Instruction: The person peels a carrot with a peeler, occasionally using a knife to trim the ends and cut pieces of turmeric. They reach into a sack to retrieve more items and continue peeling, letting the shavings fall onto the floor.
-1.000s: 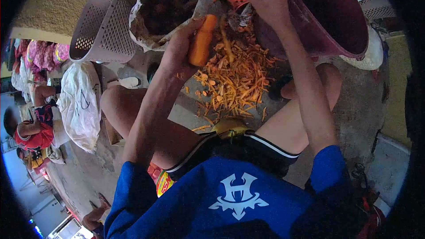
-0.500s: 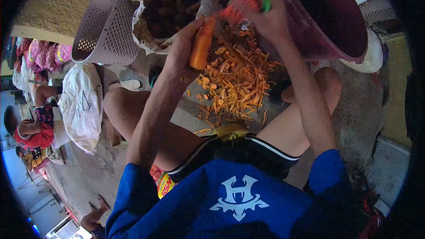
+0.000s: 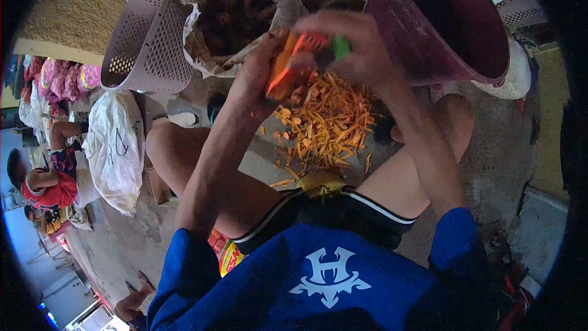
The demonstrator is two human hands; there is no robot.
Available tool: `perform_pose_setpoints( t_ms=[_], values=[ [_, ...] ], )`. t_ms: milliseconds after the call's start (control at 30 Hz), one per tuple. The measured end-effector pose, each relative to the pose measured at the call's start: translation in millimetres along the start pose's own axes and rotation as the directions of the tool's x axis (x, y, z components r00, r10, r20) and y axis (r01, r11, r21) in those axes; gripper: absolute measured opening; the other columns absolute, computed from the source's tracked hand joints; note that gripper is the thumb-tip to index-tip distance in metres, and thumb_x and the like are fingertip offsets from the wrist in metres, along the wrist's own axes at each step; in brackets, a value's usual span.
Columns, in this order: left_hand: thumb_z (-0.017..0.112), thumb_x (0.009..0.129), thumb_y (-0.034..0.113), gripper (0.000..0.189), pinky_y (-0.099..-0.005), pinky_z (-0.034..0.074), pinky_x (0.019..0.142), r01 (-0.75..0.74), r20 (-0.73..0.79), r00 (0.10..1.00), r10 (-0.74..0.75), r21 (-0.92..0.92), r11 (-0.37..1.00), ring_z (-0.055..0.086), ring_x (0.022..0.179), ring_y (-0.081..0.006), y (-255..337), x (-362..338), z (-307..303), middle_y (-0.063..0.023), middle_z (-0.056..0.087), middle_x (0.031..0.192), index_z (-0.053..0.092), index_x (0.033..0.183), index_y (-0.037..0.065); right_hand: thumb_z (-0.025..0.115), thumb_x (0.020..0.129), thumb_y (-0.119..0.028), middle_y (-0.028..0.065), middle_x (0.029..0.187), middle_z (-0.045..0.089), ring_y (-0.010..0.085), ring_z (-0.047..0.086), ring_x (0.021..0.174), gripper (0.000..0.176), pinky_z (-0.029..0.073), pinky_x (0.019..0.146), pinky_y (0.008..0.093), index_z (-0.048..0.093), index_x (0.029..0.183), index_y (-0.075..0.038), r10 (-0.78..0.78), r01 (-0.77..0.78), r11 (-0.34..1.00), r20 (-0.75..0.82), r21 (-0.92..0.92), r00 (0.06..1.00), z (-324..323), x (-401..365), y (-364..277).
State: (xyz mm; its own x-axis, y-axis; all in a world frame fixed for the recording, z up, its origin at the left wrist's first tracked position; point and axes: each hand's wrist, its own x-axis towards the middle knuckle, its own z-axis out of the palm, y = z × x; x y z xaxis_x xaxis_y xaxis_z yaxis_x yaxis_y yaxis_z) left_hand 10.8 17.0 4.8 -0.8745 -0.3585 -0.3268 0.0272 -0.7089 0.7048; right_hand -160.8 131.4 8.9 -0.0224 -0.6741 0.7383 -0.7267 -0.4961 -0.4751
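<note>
My left hand [image 3: 256, 76] is wrapped around an orange carrot [image 3: 281, 61], held up over the floor between my legs. My right hand [image 3: 364, 43], smeared by motion, grips a red peeler [image 3: 302, 49] with a green end. The peeler lies across the carrot, close to my left fingers; it hides part of the carrot's surface. Beneath both hands, a heap of orange peelings [image 3: 340, 119] with several round slices spreads on the concrete.
An open white sack [image 3: 195, 49] of dark, unpeeled roots stands ahead, beside a perforated pale basket [image 3: 171, 49]. To the right leans a large maroon tub [image 3: 422, 55]. A full white sack [image 3: 116, 153] is at the left, near a seated person in red [image 3: 52, 187].
My right hand has swept the peeler down along the carrot toward my body. My left hand keeps the carrot in nearly the same place.
</note>
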Motion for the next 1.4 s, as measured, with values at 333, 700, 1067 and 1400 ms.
perform_pose_setpoints(
  t_ms=[333, 700, 1067, 1400],
  values=[
    [0.052, 0.104, 0.029, 0.033, -0.0325, 0.061, 0.07, 0.049, 0.187, 0.982, -0.034, -0.078, 0.996, 0.069, 0.088, -0.019, 10.4, 10.4, -8.7, -0.01, 0.068, 0.103, 0.056, 0.126, 0.005, 0.083, 0.084, -0.028, 0.0046, 0.095, 0.073, 0.011, 0.068, 0.088, 0.034, 0.054, 0.08, 0.0293, 0.068, 0.107, -0.008, 0.217, -0.224, 0.973, -0.101, -0.062, 0.971, -2.7, 5.3, -2.0],
    [0.048, 0.106, 0.032, 0.037, -0.0331, 0.059, 0.081, 0.081, 0.247, 0.966, -0.074, -0.017, 0.997, 0.068, 0.092, -0.0184, 1.4, 11.0, -20.1, -0.008, 0.065, 0.114, 0.055, 0.13, 0.003, 0.083, 0.084, -0.027, 0.0032, 0.095, 0.073, 0.0098, 0.068, 0.089, 0.031, 0.055, 0.08, 0.03, 0.07, 0.105, -0.008, 0.201, -0.209, 0.973, -0.077, -0.103, 0.976, 0.9, 0.1, -1.2],
    [0.049, 0.106, 0.027, 0.035, -0.0309, 0.061, 0.077, 0.006, 0.125, 0.992, -0.001, -0.035, 0.999, 0.07, 0.09, -0.0176, 7.4, 2.7, -3.8, -0.0093, 0.067, 0.11, 0.055, 0.129, 0.002, 0.083, 0.084, -0.029, 0.0039, 0.095, 0.074, 0.0128, 0.07, 0.095, 0.033, 0.055, 0.082, 0.0305, 0.07, 0.104, -0.006, 0.209, -0.211, 0.972, -0.027, -0.104, 0.978, -3.8, 2.6, -13.3],
    [0.048, 0.106, 0.03, 0.034, -0.0325, 0.061, 0.078, 0.019, 0.023, 1.0, -0.018, -0.03, 0.999, 0.069, 0.092, -0.0195, 1.1, 7.1, -6.5, -0.0096, 0.067, 0.11, 0.056, 0.129, 0.005, 0.084, 0.083, -0.026, 0.0034, 0.095, 0.073, 0.01, 0.069, 0.089, 0.034, 0.056, 0.078, 0.0288, 0.068, 0.106, -0.005, 0.36, -0.367, 0.922, -0.077, -0.122, 0.93, -5.6, -1.6, 2.8]
  ],
)
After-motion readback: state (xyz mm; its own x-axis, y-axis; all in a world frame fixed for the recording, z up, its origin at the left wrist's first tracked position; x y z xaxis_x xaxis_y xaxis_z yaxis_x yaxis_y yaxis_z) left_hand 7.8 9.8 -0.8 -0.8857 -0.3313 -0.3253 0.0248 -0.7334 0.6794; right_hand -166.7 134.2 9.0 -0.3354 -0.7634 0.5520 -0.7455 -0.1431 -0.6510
